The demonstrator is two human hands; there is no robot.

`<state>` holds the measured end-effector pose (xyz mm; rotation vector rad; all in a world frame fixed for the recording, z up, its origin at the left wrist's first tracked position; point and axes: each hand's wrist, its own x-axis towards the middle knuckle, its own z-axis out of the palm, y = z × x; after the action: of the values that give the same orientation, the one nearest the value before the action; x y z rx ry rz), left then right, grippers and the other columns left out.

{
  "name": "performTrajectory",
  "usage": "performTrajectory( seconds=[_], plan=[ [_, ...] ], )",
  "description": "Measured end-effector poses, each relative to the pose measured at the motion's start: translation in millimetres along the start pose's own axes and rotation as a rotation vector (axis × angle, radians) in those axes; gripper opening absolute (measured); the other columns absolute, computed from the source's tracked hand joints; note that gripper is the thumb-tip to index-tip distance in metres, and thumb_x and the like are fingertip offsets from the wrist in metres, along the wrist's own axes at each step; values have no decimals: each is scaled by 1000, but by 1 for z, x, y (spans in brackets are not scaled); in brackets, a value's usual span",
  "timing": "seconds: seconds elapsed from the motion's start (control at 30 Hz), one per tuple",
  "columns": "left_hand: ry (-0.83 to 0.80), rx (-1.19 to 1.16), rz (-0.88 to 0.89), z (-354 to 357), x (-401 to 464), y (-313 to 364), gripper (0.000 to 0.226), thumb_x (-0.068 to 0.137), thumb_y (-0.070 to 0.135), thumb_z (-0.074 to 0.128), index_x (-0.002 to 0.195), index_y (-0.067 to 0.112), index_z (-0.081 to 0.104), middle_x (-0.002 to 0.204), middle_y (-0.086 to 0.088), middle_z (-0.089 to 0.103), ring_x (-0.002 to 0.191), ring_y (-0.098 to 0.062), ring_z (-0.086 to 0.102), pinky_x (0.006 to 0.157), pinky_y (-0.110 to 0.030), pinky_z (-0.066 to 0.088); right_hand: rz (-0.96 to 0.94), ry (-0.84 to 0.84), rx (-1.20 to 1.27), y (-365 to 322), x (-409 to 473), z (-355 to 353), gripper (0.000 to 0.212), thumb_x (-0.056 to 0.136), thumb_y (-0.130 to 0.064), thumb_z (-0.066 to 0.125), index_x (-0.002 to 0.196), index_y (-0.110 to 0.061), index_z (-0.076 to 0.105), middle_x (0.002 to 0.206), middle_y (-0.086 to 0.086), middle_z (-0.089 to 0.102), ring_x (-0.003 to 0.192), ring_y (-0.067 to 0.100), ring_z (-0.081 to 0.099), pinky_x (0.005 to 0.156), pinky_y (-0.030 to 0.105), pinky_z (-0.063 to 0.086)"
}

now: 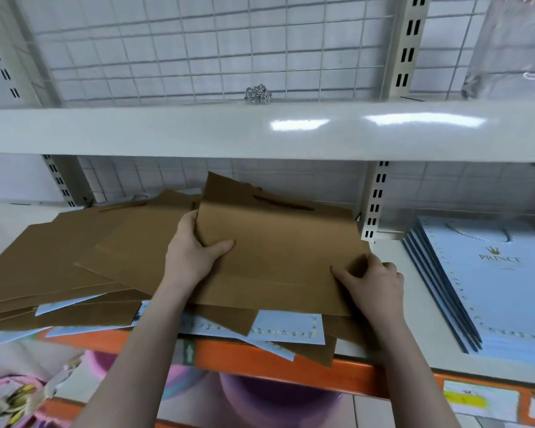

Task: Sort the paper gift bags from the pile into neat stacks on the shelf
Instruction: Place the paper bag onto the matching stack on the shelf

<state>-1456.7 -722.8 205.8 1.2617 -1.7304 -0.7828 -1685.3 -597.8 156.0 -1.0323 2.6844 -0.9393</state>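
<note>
Below the shelf's orange front edge (260, 362): pink and purple goods (244, 393), blurred, kind not readable. Yellow price label (465, 398) on the edge at far right.

Two bare forearms reach up from the bottom of view onto the shelf (393, 307). Left hand (195, 251) grips the left edge of the top brown bag (278, 251), thumb lying flat on its face, fingers curled out of sight under the edge. Right hand (374, 279) pinches the same bag at its near right corner, thumb on top, fingers bent around the edge. The bag lies flat, tilted a little clockwise, its dark handle (283, 202) at the far end.

Beneath it: a loose pile of brown bags (74, 264), fanned out to the left and overhanging the front edge. Light blue bags (288, 330) poke out from under the pile at the front (patterned borders visible, several askew).

Right of the pile, just beyond a slotted upright (376, 202): a neat stack of light blue bags (488, 285) with a gold crown and the word PRINCE on top, edges stepped evenly.

Farther back: white wire grid backing (198, 54). An upper shelf (260, 131) crosses the whole view overhead; a black-and-white twisted cord (258, 93) sits on its rear edge. Clear plastic wrap (513, 41) hangs at top right.
</note>
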Motion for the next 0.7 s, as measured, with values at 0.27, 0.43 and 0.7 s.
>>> performTrajectory(
  seconds=[0.27,0.43,0.7],
  plan=[
    [-52,-311,-115,-4,-18,-10,70,73,13,80,132,16,43,120,-5,58,103,-21,58,83,-35,51,80,-72,88,8,-4,-10,62,77,-62,61,110,-9,58,109,14,62,101,33,56,88,42,48],
    [-59,-372,-92,-6,-22,-12,70,73,13,79,133,17,44,119,-2,59,103,-20,60,79,-30,51,73,-38,160,15,-10,-16,66,78,-56,65,122,-8,54,119,15,59,109,33,53,91,43,46],
    [-80,-231,-36,8,-16,-5,74,72,21,81,134,25,39,122,2,54,110,-20,54,95,-41,47,-3,179,297,20,-1,-34,66,76,-44,73,126,-9,48,119,12,55,106,30,55,85,41,47]
  ],
)
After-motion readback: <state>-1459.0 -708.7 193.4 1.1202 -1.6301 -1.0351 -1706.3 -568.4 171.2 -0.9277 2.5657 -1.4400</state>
